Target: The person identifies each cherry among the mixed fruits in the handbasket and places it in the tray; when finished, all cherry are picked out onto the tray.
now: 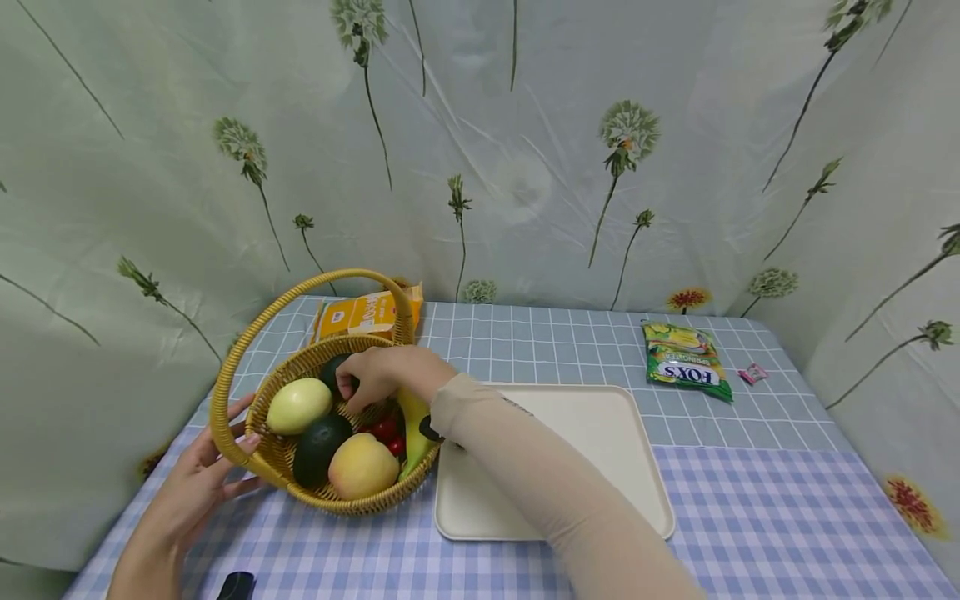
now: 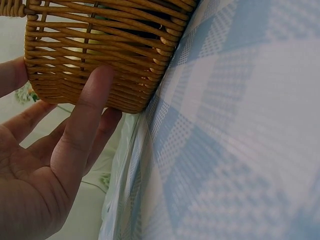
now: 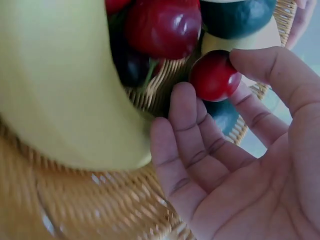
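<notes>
My right hand [image 1: 382, 371] is inside a wicker basket [image 1: 367, 504]. Between thumb and index finger it pinches a red cherry [image 3: 214, 75]. More cherries [image 3: 165, 30] lie close by, next to a banana [image 3: 55, 90]. Also in the basket are a peach [image 1: 364, 467], a dark green fruit like an avocado [image 1: 321, 450], a second dark green one behind it, partly covered by the hand, and a pale yellow-green fruit [image 1: 300, 405]. My left hand [image 1: 198, 483] has its fingers spread against the basket's outer left side, below the handle.
A white tray [image 1: 600, 417] stands right of the basket, partly under my right forearm. Behind the basket lies an orange packet [image 1: 367, 315]. A green Fox's bag [image 1: 684, 358] and a small pink wrapper [image 1: 752, 373] lie at the back right. The basket's tall handle [image 1: 225, 392] arches over it.
</notes>
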